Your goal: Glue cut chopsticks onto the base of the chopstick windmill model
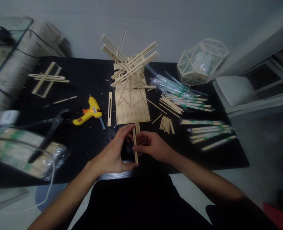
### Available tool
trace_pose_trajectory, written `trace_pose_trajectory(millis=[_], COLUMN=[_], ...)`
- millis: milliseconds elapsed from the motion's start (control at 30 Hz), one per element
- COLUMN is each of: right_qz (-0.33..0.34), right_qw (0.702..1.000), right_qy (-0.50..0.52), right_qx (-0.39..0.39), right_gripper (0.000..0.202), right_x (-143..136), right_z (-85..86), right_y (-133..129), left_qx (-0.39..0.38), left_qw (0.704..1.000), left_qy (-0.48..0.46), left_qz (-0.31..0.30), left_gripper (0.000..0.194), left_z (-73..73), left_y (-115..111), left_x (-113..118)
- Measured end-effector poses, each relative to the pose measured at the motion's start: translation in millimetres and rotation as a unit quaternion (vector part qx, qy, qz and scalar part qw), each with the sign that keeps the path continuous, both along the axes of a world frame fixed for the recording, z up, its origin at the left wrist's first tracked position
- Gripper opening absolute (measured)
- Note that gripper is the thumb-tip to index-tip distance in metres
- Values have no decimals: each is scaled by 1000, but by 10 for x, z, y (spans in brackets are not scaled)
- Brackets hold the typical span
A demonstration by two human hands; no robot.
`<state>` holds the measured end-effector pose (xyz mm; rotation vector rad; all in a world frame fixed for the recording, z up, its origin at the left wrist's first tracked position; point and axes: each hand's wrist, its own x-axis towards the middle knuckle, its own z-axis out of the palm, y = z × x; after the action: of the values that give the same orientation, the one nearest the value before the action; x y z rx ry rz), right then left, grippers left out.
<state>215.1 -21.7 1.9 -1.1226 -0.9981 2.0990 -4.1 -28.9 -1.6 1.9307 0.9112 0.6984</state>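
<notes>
Near the front edge of the black table, both of my hands are on a short piece of joined wooden chopsticks (135,150). My left hand (112,153) spans its length, fingers at the far end and thumb at the near end. Fingers of my right hand (153,145) pinch it from the right, about midway. Just beyond is a flat panel of sticks (133,110), with a windmill-like build of crossed sticks (131,67) behind it. A yellow hot glue gun (90,111) lies left of the panel, beside a narrow stick frame (109,109).
Cut sticks (166,124) and plastic-wrapped chopsticks (210,131) lie on the right. A faceted stick-framed globe (202,62) stands at the back right. On the left are a crossed stick frame (47,79), dark-handled pliers (47,135), a large wrapped bundle (19,151) and a white cable (53,172).
</notes>
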Motion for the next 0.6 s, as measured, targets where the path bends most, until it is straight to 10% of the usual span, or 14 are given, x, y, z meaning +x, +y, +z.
trace_pose_trajectory(millis=[600], right_qz=[-6], right_qw=[971], right_qy=[-215], right_qx=[104], right_gripper=[37], right_x=[325], right_z=[5], right_y=[215], left_qx=[109], left_qw=[991], left_qy=[75], left_qz=[4], left_gripper=[104], left_z=[-49], left_y=[33], left_x=[2])
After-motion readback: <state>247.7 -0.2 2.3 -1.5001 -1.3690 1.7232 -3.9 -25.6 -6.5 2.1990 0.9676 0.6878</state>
